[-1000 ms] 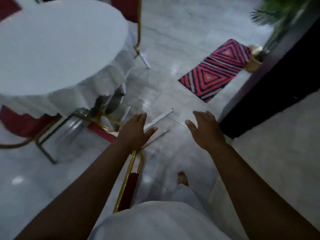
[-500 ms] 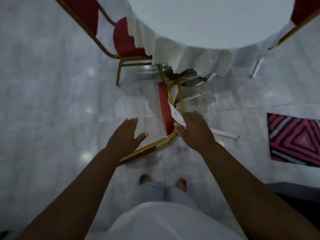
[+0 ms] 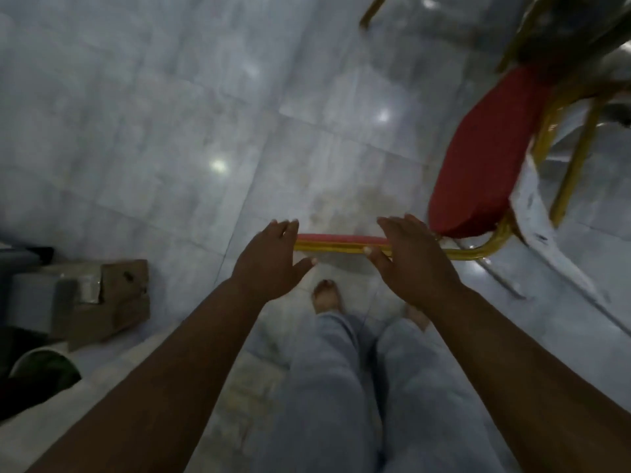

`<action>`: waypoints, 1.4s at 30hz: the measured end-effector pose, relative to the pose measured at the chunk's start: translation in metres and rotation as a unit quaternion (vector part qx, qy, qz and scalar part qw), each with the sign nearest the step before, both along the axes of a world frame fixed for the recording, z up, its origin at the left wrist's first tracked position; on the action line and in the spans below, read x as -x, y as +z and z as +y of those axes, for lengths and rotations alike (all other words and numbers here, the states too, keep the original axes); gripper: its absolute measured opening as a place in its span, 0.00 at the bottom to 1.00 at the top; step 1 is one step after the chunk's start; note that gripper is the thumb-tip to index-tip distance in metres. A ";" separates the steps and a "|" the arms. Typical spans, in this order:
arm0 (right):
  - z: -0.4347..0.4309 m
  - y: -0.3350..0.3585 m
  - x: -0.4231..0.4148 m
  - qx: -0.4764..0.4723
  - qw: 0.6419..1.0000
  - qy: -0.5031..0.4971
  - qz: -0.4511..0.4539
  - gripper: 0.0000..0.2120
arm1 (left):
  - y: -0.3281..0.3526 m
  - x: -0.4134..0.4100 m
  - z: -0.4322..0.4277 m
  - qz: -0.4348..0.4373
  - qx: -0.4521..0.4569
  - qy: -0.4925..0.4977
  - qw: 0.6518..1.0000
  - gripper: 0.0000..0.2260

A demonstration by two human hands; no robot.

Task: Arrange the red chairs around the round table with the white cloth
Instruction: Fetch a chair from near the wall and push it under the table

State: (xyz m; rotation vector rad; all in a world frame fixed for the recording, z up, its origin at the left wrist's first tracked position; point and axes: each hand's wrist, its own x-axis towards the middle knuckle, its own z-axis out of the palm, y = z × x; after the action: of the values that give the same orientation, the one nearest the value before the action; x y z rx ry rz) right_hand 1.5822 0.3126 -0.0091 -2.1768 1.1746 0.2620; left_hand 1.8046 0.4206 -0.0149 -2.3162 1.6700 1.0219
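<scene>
The red chair (image 3: pixel 478 158) with gold legs is on the right, seen from above. The top of its back, a red strip on a gold bar, runs flat across the middle of the view. The left hand (image 3: pixel 269 264) is at the left end of that bar with fingers spread open; it may touch the bar, but I cannot tell. The right hand (image 3: pixel 413 264) lies over the bar, fingers loose, not wrapped around it. Bare feet stand on the shiny grey floor (image 3: pixel 153 114) below. A brown box (image 3: pixel 112 298) sits far left.
</scene>
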 end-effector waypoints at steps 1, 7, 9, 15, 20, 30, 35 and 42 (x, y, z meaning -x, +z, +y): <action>0.004 -0.025 -0.009 -0.015 1.000 0.020 0.004 0.28 | -0.025 -0.006 0.003 -0.001 -0.014 0.007 1.000 0.37; 0.014 -0.140 -0.037 -0.051 0.992 0.107 0.034 0.27 | -0.154 -0.019 0.018 0.022 -0.110 0.035 0.993 0.38; 0.014 -0.171 -0.043 -0.047 0.989 0.130 0.051 0.24 | -0.187 -0.025 0.019 0.022 -0.108 0.040 0.993 0.35; 0.014 -0.218 -0.046 -0.037 0.986 0.154 0.046 0.17 | -0.232 -0.058 0.007 0.000 -0.116 0.012 0.993 0.27; 0.019 -0.224 -0.041 -0.017 0.988 0.148 0.039 0.15 | -0.222 -0.052 -0.003 -0.042 -0.151 -0.059 0.986 0.26; 0.010 -0.128 0.010 0.026 0.994 0.106 0.017 0.12 | -0.098 0.003 -0.023 -0.081 -0.137 -0.127 0.979 0.21; -0.003 -0.024 0.047 0.007 0.997 0.080 -0.021 0.14 | 0.016 0.062 -0.048 -0.106 -0.108 -0.166 0.974 0.17; 0.011 0.118 0.113 0.084 0.991 0.037 -0.093 0.11 | 0.178 0.186 -0.072 -0.112 -0.033 -0.215 0.970 0.07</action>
State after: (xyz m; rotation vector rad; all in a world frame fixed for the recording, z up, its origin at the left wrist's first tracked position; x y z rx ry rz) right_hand 1.4696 0.3234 0.1094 -2.3369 1.0443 -0.0094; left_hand 1.6187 0.3484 0.1631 -1.8266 1.8884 0.6870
